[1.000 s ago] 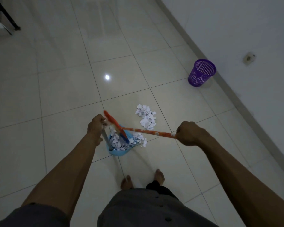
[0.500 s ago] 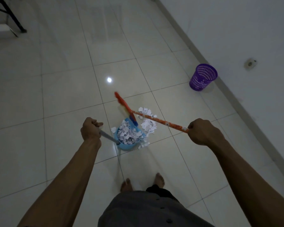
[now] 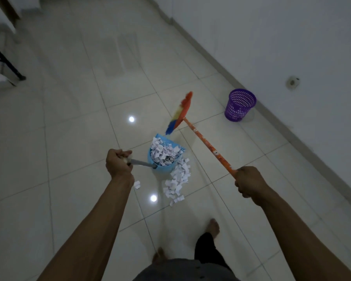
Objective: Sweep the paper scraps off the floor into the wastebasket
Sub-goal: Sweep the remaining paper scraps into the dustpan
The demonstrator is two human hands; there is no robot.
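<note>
- While the left hand (image 3: 119,163) was curled tight round the grey handle of the blue dustpan (image 3: 163,171), the pan sat in the middle of the frame, heaped with white paper scraps (image 3: 165,155).
- Loose scraps (image 3: 177,181) lay on the tiled floor (image 3: 69,138) just below and right of the pan, with one stray piece near the left wrist.
- The right hand (image 3: 249,182), right of centre, gripped the end of the orange broom (image 3: 208,146); its multicoloured head pointed up the frame, above the pan.
- The purple wastebasket (image 3: 239,107) stood upright in the upper right, near the white wall (image 3: 272,37) and well apart from the dustpan.
- A bare foot (image 3: 213,228) showed at lower centre.
</note>
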